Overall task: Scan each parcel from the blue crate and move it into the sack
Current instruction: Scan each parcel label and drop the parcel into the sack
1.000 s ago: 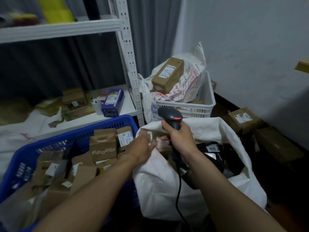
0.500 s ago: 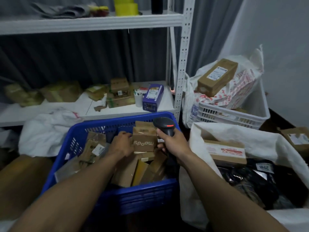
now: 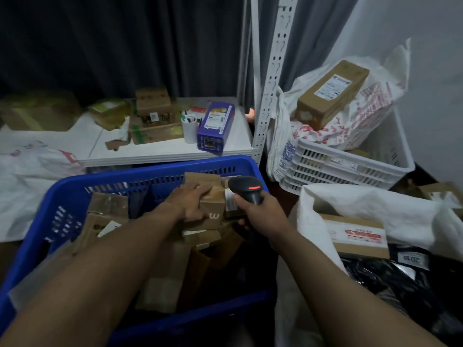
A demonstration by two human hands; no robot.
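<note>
The blue crate (image 3: 140, 175) in front of me holds several brown cardboard parcels. My left hand (image 3: 191, 202) grips a small brown box (image 3: 213, 209) with white lettering at the crate's far right. My right hand (image 3: 260, 214) holds a black barcode scanner (image 3: 246, 189), its red light on, right beside that box and a labelled parcel (image 3: 231, 202). The white sack (image 3: 375, 206) stands open to the right; inside lie a flat box with a red label (image 3: 355, 237) and black plastic mailers (image 3: 390, 281).
A white shelf (image 3: 160, 146) behind the crate carries a purple box (image 3: 215, 127), a white cup (image 3: 189, 130) and cardboard boxes. A white crate (image 3: 345, 166) at the right holds plastic bags and a long brown box (image 3: 330, 93). A perforated shelf post (image 3: 270, 83) rises between them.
My left hand went from the sack's edge back into the blue crate and took hold of the small brown box. My right hand brought the scanner over the crate beside it.
</note>
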